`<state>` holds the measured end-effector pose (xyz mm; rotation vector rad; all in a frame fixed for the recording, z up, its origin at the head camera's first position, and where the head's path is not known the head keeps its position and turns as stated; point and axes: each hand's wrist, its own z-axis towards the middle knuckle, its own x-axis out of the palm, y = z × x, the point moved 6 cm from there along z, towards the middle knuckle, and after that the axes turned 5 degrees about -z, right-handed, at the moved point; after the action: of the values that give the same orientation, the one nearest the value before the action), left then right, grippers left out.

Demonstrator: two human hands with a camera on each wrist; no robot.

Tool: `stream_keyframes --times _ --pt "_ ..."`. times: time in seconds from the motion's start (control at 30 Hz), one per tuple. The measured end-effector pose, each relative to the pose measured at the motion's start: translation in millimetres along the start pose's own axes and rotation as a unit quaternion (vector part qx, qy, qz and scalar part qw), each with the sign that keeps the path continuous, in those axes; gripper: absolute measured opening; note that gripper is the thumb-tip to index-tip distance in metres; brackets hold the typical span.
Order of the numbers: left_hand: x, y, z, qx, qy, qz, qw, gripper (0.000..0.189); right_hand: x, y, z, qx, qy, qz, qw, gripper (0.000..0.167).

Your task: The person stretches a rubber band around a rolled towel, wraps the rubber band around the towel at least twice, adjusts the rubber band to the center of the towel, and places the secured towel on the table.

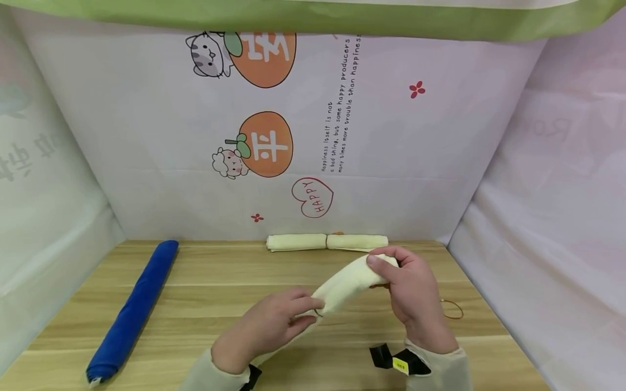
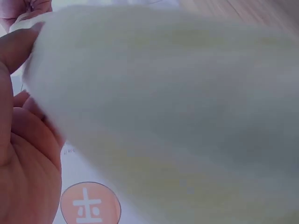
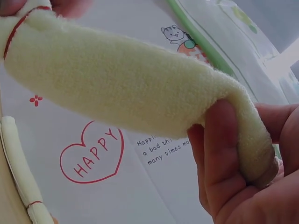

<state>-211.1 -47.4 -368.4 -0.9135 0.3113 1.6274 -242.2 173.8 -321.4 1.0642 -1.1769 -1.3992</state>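
Note:
Both hands hold a rolled pale yellow towel (image 1: 344, 285) over the table, slanting up to the right. A thin red band (image 3: 18, 30) circles it near the left hand. With thumb and fingers, my left hand (image 1: 276, 320) pinches the roll right at that band. My right hand (image 1: 415, 288) grips the upper end, thumb on top and fingers beneath; in the right wrist view the towel's end bends down between them. The lower part of the roll passes behind the left hand and forearm. Close up, the pale towel (image 2: 163, 93) fills most of the left wrist view.
A second pale yellow rolled towel (image 1: 298, 241), banded at its middle, lies along the back edge. On the left a long blue roll (image 1: 134, 312) lies slanted. A loose thin elastic band (image 1: 454, 310) is beside the right wrist. White printed cloth walls (image 1: 146, 136) enclose the wooden table (image 1: 205, 288).

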Motion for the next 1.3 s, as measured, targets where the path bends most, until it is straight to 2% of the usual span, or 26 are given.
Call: stream_keyframes --times 0.17,0.4,0.63,0.73,0.8,0.9,0.97,1.03,1.13,1.23,1.3 --pt "1.2 -0.2 0.7 -0.005 0.005 0.007 1.0 0.014 0.0 1.1 -0.6 -0.008 -0.001 0.029 0.9995 0.013" --pt "3.0 2.5 -0.9 -0.036 0.029 0.041 0.9981 0.019 6.1 -4.2 0.6 0.002 0.011 0.038 0.9992 0.009" --pt "5.4 9.9 -1.4 -0.105 0.056 0.059 0.9912 0.035 12.5 -9.4 1.1 0.023 0.043 0.041 0.998 0.008" --pt "3.3 14.1 -2.9 -0.142 0.062 0.03 0.9875 0.031 9.7 -8.0 1.5 0.015 0.053 0.013 0.9984 0.009" --pt "-0.3 18.3 -4.8 -0.183 0.068 -0.012 0.9807 0.029 7.2 -5.8 1.2 0.004 0.067 -0.026 0.9974 0.015" --pt "-6.4 24.1 -8.6 -0.239 0.068 -0.079 0.9655 0.029 2.7 -0.6 0.2 -0.033 0.094 -0.113 0.9886 0.035" --pt "-9.1 26.3 -10.2 -0.253 0.067 -0.114 0.9583 0.03 0.3 3.6 -1.2 -0.068 0.117 -0.152 0.9791 0.047" --pt "-11.2 26.4 -10.7 -0.246 0.062 -0.141 0.9569 0.033 -1.6 7.8 -2.7 -0.111 0.14 -0.178 0.9676 0.054" --pt "-11.9 25.7 -10.7 -0.225 0.063 -0.17 0.9574 0.037 -4.2 12.3 -5.3 -0.168 0.17 -0.189 0.9524 0.055" --pt "-11.5 24.8 -11.2 -0.211 0.069 -0.195 0.9552 0.04 -5.9 15.4 -7.2 -0.218 0.184 -0.204 0.9363 0.046" --pt "-11.1 23.9 -11.9 -0.206 0.073 -0.212 0.9526 0.04 -7.7 16.1 -6.8 -0.223 0.174 -0.217 0.9342 0.037"
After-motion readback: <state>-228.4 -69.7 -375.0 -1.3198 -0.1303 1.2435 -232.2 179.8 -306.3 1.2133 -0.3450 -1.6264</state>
